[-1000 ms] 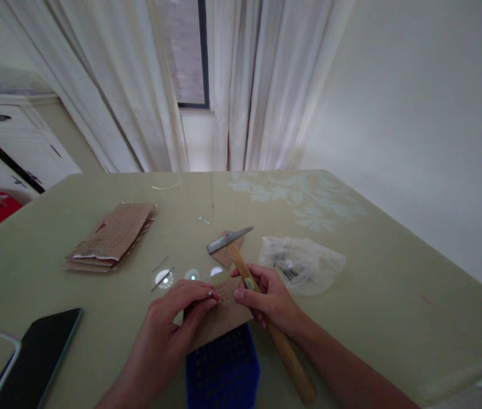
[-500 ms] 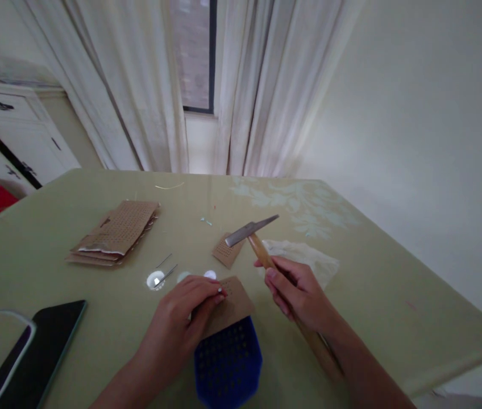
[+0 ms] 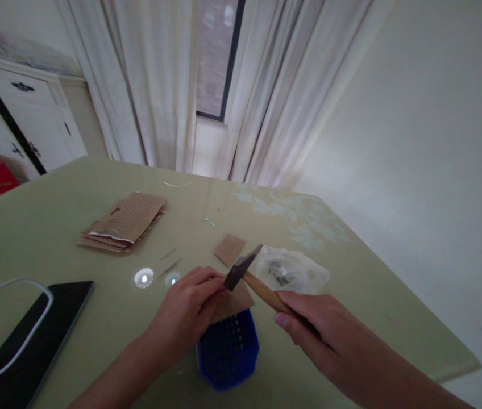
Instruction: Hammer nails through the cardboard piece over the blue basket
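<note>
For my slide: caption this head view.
Right hand grips a wooden-handled hammer, its head by the left hand, which touches cardboard overlapping a blue basket.

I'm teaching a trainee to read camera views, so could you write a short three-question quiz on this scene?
1. Which of the person's hands grips the hammer: A) left, B) right?
2. True or false: in the picture, the clear plastic bag lies right of the small perforated card.
3. Fill in: the basket between the hands is ____ in colour.

Key: 1. B, the right hand; 2. True; 3. Blue.
</note>
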The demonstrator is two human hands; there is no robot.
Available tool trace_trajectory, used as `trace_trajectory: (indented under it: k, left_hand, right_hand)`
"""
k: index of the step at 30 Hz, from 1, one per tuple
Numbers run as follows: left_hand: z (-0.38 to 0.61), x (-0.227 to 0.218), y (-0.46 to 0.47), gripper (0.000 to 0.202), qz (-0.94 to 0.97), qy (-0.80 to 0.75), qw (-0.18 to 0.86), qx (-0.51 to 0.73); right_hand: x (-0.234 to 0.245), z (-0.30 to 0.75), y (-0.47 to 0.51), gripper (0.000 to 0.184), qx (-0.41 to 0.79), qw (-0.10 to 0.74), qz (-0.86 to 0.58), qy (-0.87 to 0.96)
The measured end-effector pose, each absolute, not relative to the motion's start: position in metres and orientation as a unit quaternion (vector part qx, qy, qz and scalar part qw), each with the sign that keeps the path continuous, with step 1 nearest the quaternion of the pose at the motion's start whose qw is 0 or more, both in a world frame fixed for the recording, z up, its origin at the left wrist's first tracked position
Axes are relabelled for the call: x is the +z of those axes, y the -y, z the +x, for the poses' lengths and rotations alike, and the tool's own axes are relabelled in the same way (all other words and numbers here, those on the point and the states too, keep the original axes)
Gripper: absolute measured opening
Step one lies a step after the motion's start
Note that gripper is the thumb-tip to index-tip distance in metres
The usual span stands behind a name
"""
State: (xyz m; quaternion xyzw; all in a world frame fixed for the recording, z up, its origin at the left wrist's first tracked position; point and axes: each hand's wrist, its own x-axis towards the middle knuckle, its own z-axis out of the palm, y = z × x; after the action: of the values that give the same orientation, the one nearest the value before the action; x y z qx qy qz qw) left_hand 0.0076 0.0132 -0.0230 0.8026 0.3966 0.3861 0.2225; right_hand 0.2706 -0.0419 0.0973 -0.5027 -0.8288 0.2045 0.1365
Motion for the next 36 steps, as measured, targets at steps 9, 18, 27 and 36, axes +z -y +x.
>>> trace_trajectory:
  k: [9,18,27,36]
  left_hand:
    - [0.008,-0.023,-0.014,0.023,0.802,-0.394,0.227,0.387]
    - [0.01,-0.023,-0.012,0.022,0.787,-0.425,0.244,0.375]
    - [0.011,-0.023,-0.008,0.045,0.758,-0.465,0.274,0.367]
    - [0.01,-0.022,-0.009,0.05,0.745,-0.468,0.301,0.368]
  right_hand:
    - [0.094,0.267,0.05,0.034,0.194,0.136,-0.52,0.821]
    - [0.083,0.261,0.053,0.03,0.206,0.159,-0.514,0.817]
    - [0.076,0.259,0.052,0.027,0.209,0.128,-0.516,0.821]
    - [0.065,0.258,0.049,0.027,0.217,0.12,-0.513,0.822]
